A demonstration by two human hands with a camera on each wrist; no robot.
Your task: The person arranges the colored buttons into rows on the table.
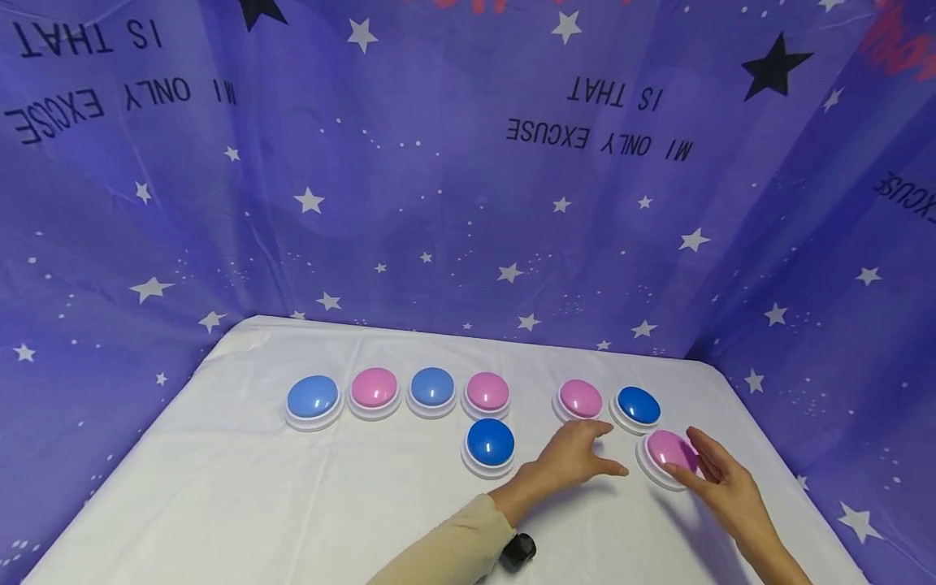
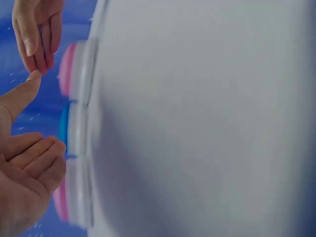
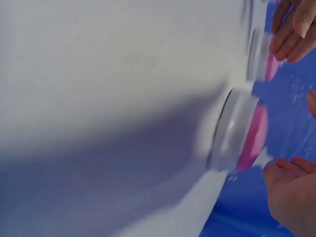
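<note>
My left hand (image 1: 570, 457) hovers over the table, its thumb and fingers apart and holding nothing. Just behind it are a pink-domed push button (image 1: 581, 398) and a dark blue one (image 1: 639, 405). Around the right-hand pink button (image 1: 669, 451), my right hand (image 1: 727, 487) has its thumb and fingers spread. From the right wrist, the fingers (image 3: 291, 170) appear apart from that button's pink dome (image 3: 255, 138). The left wrist view shows the left palm (image 2: 29, 173) with straight fingers beside the row of buttons, and the right hand (image 2: 38, 32) beyond.
Along the left run a light blue button (image 1: 313, 398), a pink one (image 1: 374, 388), another light blue (image 1: 432, 387) and another pink (image 1: 487, 393). A dark blue button (image 1: 490, 443) sits in front. A black object (image 1: 519, 551) shows beside the sleeve. Starry purple cloth (image 1: 439, 203) surrounds the white table (image 1: 241, 471).
</note>
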